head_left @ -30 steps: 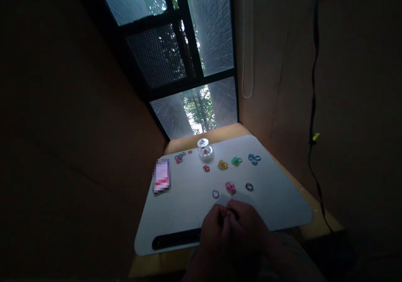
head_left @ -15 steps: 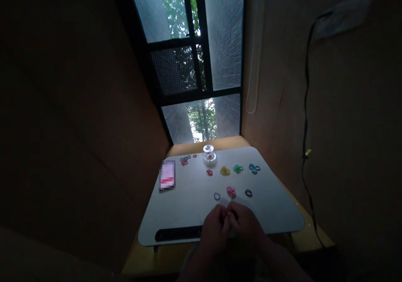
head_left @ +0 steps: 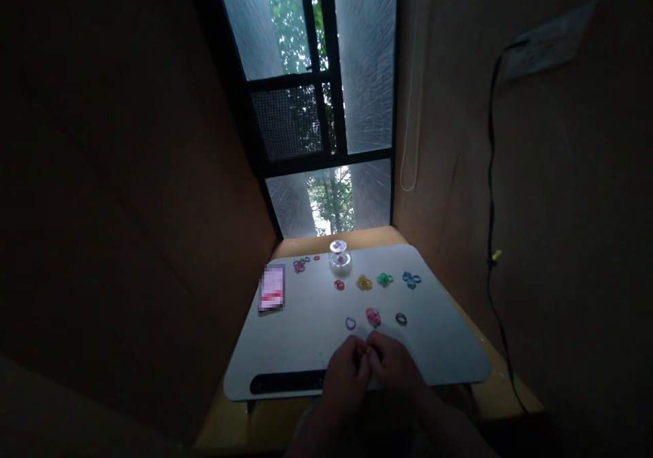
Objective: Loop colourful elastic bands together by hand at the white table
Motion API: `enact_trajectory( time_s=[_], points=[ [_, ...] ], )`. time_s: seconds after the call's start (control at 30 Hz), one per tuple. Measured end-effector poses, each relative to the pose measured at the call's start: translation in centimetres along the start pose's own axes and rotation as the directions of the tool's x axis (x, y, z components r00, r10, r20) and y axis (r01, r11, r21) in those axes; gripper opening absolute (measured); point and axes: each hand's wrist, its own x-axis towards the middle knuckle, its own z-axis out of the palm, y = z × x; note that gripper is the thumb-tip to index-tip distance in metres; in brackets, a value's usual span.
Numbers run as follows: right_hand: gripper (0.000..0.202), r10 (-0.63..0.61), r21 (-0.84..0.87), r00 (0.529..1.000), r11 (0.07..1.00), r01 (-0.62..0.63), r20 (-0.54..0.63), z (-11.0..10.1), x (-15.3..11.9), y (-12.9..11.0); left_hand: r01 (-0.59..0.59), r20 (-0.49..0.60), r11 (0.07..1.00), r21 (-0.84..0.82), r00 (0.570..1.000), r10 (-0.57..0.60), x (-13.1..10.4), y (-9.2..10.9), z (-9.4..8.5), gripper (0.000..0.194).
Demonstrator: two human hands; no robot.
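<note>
My left hand [head_left: 347,371] and my right hand [head_left: 394,363] meet at the front edge of the white table [head_left: 300,339]. Their fingertips are closed together on a small yellow thing [head_left: 368,350], mostly hidden and too small to make out; it may be a loop like those lying about. Just beyond the fingers lie a pale purple loop [head_left: 350,323], a pink clump of loops [head_left: 373,317] and a dark loop [head_left: 401,319]. Farther back sit small heaps of red [head_left: 339,285], yellow [head_left: 364,282], green [head_left: 384,279] and blue loops [head_left: 411,280].
A clear round container [head_left: 340,260] stands at the back middle. Mixed coloured loops [head_left: 300,265] lie at the back left, above a phone-like blurred rectangle [head_left: 272,288]. A black slot [head_left: 286,382] runs along the front edge. Walls and a window [head_left: 334,199] enclose the table; a cord [head_left: 491,192] hangs right.
The view has shifted slightly, so the table's contents sit a little lower in the picture. Both hands stay together at the same place, fingertips still closed on the small yellow thing.
</note>
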Motion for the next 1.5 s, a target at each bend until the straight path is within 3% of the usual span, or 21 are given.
enact_trajectory(
  time_s=[1.5],
  points=[
    [0.014, -0.021, -0.034, 0.998, 0.999, 0.020, -0.053, 0.39, -0.50, -0.19, -0.057, -0.012, 0.998, -0.010, 0.998, 0.057, -0.58, 0.07, -0.19, 0.010]
  ],
)
